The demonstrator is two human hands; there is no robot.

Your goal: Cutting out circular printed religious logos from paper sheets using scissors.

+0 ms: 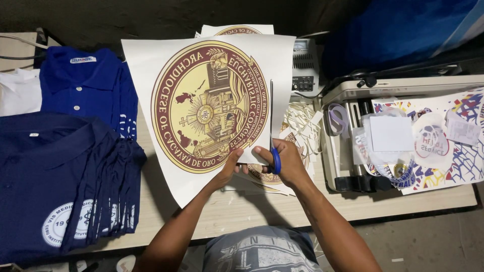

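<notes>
Nearest the camera, the person's grey printed shirt (259, 252) fills the 6 o'clock edge, and both bare forearms reach up from it over the pale wooden table (242, 211). The left hand (231, 168) has its grip closed on the lower edge of a large white printed sheet bearing a round maroon-and-gold seal (209, 106), thumb on top. Just beside it at 3 o'clock, the right hand (285, 161) has its grip closed around the blue-handled scissors (273, 138), whose blades point toward 12 o'clock and run up into the sheet along the seal's right rim. More sheets of the same kind lie under the hands. At 9 o'clock, a stack of dark navy polo shirts with a round white emblem (60, 186) lies on the table, with brighter blue polo shirts (85, 83) beyond it. At 3 o'clock stands a beige cutting machine (348, 95) with colourful printed stickers (454, 146) on it. Curled white paper trimmings (302, 123) lie between sheet and machine.
</notes>
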